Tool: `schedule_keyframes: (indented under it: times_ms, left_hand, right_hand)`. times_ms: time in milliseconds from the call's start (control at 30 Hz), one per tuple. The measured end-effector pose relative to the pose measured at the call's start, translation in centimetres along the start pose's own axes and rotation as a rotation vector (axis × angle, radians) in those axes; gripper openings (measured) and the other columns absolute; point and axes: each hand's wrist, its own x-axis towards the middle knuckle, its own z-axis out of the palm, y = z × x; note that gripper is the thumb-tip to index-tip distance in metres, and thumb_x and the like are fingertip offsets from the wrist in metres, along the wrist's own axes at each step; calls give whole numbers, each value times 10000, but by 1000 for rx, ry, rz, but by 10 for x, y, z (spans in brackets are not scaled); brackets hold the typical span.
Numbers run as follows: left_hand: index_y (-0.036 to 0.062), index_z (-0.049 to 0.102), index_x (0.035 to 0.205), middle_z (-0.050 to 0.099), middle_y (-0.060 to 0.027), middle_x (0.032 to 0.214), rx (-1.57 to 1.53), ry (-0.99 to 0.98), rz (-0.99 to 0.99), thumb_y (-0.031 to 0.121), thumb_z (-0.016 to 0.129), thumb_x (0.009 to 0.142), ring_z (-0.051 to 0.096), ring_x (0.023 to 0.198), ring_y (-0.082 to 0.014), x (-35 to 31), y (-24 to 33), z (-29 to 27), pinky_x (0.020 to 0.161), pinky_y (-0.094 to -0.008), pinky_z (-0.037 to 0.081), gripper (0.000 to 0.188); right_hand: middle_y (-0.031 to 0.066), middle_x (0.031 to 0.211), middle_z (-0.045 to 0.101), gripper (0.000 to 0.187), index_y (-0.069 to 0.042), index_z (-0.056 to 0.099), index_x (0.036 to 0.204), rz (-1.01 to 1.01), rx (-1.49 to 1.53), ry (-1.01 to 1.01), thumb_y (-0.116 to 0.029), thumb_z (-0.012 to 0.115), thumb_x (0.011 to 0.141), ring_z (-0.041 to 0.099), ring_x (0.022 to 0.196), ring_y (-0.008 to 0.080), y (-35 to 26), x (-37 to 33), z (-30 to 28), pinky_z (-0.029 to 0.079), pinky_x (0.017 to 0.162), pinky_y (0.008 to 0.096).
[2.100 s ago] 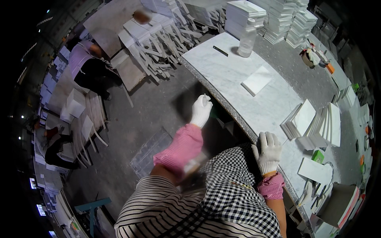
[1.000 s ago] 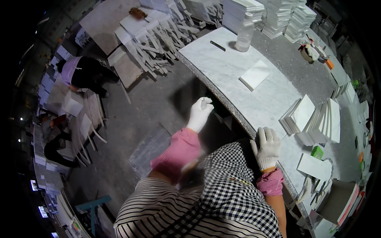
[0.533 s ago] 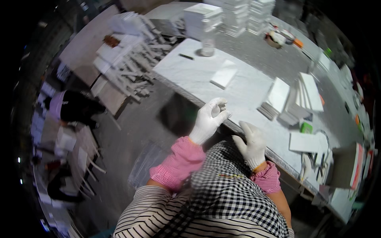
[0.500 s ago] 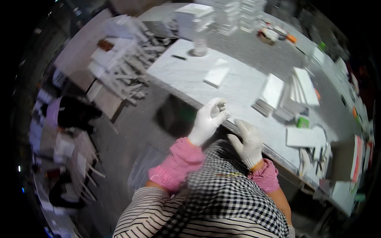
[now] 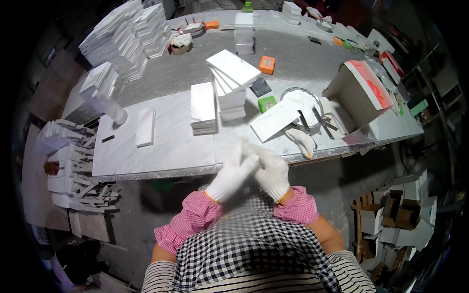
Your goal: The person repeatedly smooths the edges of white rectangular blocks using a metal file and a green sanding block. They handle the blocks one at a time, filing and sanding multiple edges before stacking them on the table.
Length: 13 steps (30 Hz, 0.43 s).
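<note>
Both my hands wear white knit gloves and meet in front of my body, at the table's near edge. My left hand (image 5: 233, 175) is angled up with its fingers against those of my right hand (image 5: 271, 172). Motion smears the fingertips, and I cannot make out anything between them. Beyond the hands lie a short stack of white marble tiles (image 5: 202, 108) and a taller stack with fanned top tiles (image 5: 233, 72). A single tile (image 5: 145, 127) rests flat to the left. Another tile (image 5: 274, 120) leans on a bowl of white powder (image 5: 305, 100).
Trowel-like tools (image 5: 320, 119) and a spare glove (image 5: 300, 140) lie by an open cardboard box (image 5: 359, 90) at right. A clear jar (image 5: 115, 113) and a black stick (image 5: 108, 139) are at left. Tall tile stacks (image 5: 117, 44) stand farther back. Another person's gloved hand (image 5: 313, 12) works across the table.
The view has swung to the right, facing the table squarely. My hands were apart with fingers loosely curled; they have come together.
</note>
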Motion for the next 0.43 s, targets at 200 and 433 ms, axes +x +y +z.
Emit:
schedule_keyframes:
  times_ms: [200,433]
  left_hand:
    - [-35,430,1510,595,-262,1373,372,-16,197,345,705,945,573,1277,-400,37,-3,16,1089,-451,454,734]
    - [3,499,1414,574,-233,1325,926,-32,318,392,773,815,526,1270,-408,110,32,32,1077,-508,441,765]
  right_hand:
    - [151,1005,712,307,-49,764,1149,-98,-254,328,-180,774,871,668,935,302,52,47,-77,543,855,398]
    - [210,1100,717,483,-98,742,1248,117,-529,292,-447,697,916,683,1039,318,112,141,-124,523,910,436]
